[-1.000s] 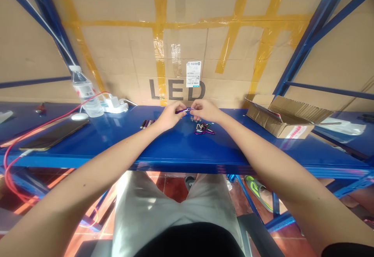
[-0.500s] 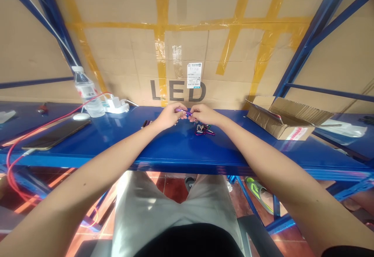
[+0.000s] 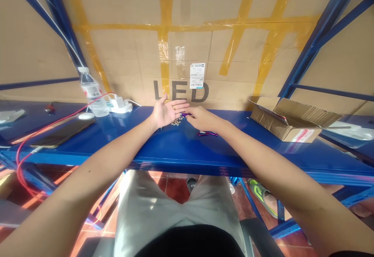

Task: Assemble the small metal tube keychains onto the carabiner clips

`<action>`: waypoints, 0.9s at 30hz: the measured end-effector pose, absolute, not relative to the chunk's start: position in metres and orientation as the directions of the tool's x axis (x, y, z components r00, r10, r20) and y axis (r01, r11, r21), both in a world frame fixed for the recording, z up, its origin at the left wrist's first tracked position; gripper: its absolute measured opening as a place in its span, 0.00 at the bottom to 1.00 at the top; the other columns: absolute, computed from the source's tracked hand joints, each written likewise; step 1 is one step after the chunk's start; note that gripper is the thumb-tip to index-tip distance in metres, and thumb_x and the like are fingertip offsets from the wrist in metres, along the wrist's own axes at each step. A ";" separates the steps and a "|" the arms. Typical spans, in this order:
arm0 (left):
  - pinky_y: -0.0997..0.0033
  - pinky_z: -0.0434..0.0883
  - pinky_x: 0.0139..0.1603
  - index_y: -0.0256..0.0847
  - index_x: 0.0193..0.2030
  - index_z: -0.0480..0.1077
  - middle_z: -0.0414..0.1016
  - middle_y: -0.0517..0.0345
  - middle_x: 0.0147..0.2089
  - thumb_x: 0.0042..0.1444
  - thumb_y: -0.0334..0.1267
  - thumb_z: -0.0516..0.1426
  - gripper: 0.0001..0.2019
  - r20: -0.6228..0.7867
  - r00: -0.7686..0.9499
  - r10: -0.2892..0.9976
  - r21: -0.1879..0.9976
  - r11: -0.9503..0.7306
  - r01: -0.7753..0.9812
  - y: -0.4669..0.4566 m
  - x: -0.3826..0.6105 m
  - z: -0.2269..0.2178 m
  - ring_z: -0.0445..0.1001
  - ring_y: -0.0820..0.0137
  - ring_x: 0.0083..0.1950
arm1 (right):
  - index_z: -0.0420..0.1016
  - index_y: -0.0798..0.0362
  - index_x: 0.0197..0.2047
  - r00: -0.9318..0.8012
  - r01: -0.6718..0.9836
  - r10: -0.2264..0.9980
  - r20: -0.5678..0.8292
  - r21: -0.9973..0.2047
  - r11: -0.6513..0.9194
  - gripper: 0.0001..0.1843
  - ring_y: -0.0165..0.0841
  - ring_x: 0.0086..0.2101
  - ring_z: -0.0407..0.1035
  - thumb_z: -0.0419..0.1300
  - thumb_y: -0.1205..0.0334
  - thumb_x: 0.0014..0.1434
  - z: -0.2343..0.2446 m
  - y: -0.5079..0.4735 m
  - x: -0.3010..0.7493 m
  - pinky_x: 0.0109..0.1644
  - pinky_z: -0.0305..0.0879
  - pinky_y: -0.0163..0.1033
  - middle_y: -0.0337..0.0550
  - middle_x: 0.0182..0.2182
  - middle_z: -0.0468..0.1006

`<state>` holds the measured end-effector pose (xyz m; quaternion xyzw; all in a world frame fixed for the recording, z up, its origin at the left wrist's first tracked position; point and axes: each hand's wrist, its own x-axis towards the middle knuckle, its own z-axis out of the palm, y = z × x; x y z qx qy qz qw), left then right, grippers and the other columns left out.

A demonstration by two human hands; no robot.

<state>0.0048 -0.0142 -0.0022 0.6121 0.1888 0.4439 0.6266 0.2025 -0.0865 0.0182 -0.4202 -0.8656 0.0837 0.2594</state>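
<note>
My left hand point(image 3: 166, 111) is turned palm up with its fingers stretched out to the right. A tiny gold-coloured piece point(image 3: 174, 107) shows on its fingers; I cannot tell whether it is a ring or a loose part. My right hand point(image 3: 201, 117) is closed on a slim purple piece point(image 3: 186, 114), mostly hidden by the fingers, whose tip points at the left fingertips. Below the left fingers lies a small heap of shiny metal parts point(image 3: 177, 121). Pink-purple carabiners point(image 3: 208, 133) rest on the blue tabletop point(image 3: 175, 148) under my right wrist.
An open cardboard box point(image 3: 295, 126) sits on the right. To the left are a water bottle point(image 3: 94, 95), a white power strip point(image 3: 119, 105), a phone point(image 3: 62, 133) and a red cable point(image 3: 22, 152). A large taped carton point(image 3: 131, 62) stands behind the table.
My left hand has let go of the purple piece and turned palm up, fingers extended. My right hand keeps the piece. The metal parts beneath now show more plainly.
</note>
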 end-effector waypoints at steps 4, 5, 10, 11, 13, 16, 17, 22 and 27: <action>0.47 0.76 0.57 0.34 0.53 0.78 0.80 0.33 0.57 0.64 0.69 0.41 0.41 0.267 0.561 0.783 0.946 -0.103 -0.306 -0.014 0.004 -0.004 0.78 0.47 0.60 | 0.80 0.55 0.44 -0.553 0.696 0.747 0.369 -0.288 0.658 0.13 0.33 0.30 0.68 0.53 0.69 0.68 0.024 -0.096 0.197 0.36 0.61 0.40 0.46 0.32 0.79; 0.47 0.76 0.57 0.34 0.53 0.77 0.80 0.33 0.56 0.64 0.70 0.41 0.41 0.260 0.565 0.783 0.947 -0.092 -0.308 -0.013 0.005 -0.005 0.78 0.47 0.60 | 0.80 0.55 0.44 -0.558 0.695 0.744 0.367 -0.282 0.661 0.13 0.33 0.29 0.67 0.52 0.69 0.68 0.024 -0.097 0.197 0.36 0.61 0.40 0.46 0.31 0.79; 0.47 0.77 0.55 0.35 0.53 0.78 0.82 0.34 0.53 0.63 0.72 0.42 0.42 0.227 0.592 0.773 0.949 -0.039 -0.313 -0.011 0.005 -0.006 0.80 0.49 0.55 | 0.78 0.54 0.55 -0.548 0.697 0.765 0.338 -0.321 0.641 0.17 0.34 0.29 0.68 0.53 0.69 0.68 0.023 -0.096 0.198 0.37 0.61 0.40 0.44 0.31 0.79; 0.47 0.77 0.54 0.35 0.53 0.78 0.82 0.35 0.52 0.63 0.72 0.42 0.42 0.215 0.599 0.772 0.952 -0.027 -0.306 -0.011 0.005 -0.007 0.80 0.49 0.54 | 0.77 0.54 0.57 -0.548 0.700 0.768 0.331 -0.321 0.638 0.18 0.35 0.29 0.69 0.53 0.69 0.68 0.022 -0.096 0.198 0.38 0.62 0.40 0.45 0.31 0.80; 0.47 0.77 0.52 0.35 0.53 0.78 0.83 0.34 0.50 0.62 0.73 0.42 0.43 0.194 0.604 0.773 0.957 -0.014 -0.290 -0.010 0.005 -0.008 0.81 0.49 0.51 | 0.77 0.54 0.59 -0.546 0.705 0.773 0.323 -0.321 0.632 0.19 0.35 0.31 0.70 0.54 0.69 0.68 0.021 -0.095 0.198 0.39 0.62 0.40 0.47 0.34 0.81; 0.47 0.77 0.51 0.35 0.52 0.78 0.83 0.35 0.49 0.61 0.74 0.42 0.43 0.181 0.609 0.773 0.960 -0.006 -0.279 -0.009 0.006 -0.009 0.81 0.49 0.50 | 0.76 0.53 0.61 -0.539 0.696 0.780 0.317 -0.354 0.624 0.20 0.36 0.33 0.71 0.54 0.68 0.69 0.020 -0.094 0.198 0.40 0.63 0.40 0.49 0.38 0.83; 0.47 0.77 0.51 0.35 0.52 0.78 0.83 0.35 0.48 0.61 0.74 0.42 0.43 0.181 0.614 0.768 0.960 -0.002 -0.280 -0.008 0.006 -0.009 0.81 0.49 0.50 | 0.76 0.52 0.62 -0.539 0.692 0.782 0.314 -0.365 0.623 0.21 0.36 0.33 0.72 0.54 0.68 0.69 0.020 -0.094 0.198 0.40 0.63 0.39 0.48 0.38 0.83; 0.48 0.78 0.50 0.36 0.50 0.79 0.83 0.36 0.47 0.61 0.74 0.41 0.43 0.187 0.619 0.763 0.961 -0.010 -0.278 -0.008 0.006 -0.009 0.81 0.50 0.49 | 0.78 0.54 0.56 -0.520 0.716 0.797 0.308 -0.351 0.603 0.18 0.36 0.32 0.72 0.53 0.68 0.69 0.020 -0.093 0.199 0.39 0.62 0.40 0.49 0.36 0.83; 0.46 0.78 0.49 0.36 0.49 0.78 0.83 0.35 0.45 0.62 0.74 0.39 0.44 0.199 0.604 0.771 0.964 -0.045 -0.261 -0.010 0.007 -0.008 0.82 0.51 0.47 | 0.78 0.54 0.47 -0.533 0.712 0.789 0.307 -0.341 0.613 0.13 0.36 0.32 0.71 0.52 0.69 0.68 0.022 -0.095 0.198 0.38 0.62 0.40 0.47 0.33 0.81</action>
